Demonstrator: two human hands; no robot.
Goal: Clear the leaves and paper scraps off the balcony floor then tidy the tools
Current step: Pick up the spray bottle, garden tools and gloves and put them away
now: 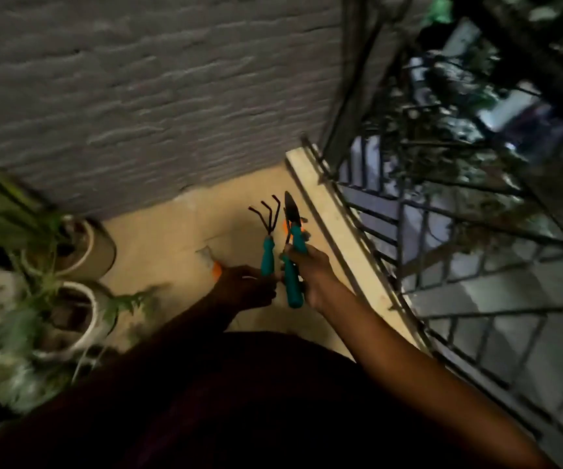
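Holding a small hand rake (267,245) in the left hand (244,289), fingers curled round the bottom of its teal handle, prongs pointing up. Gripping pruning shears (293,245) in the right hand (308,275), fingers clamped on the teal handles, blades pointing up, just beside the rake. Both tools raised above the beige balcony floor (165,238), near the pale ledge (334,238) under the metal railing (442,299). Small orange thing (217,269) at the far side of the left hand, too blurred to name. Two potted plants (80,252) at left, near the grey brick wall (138,96).
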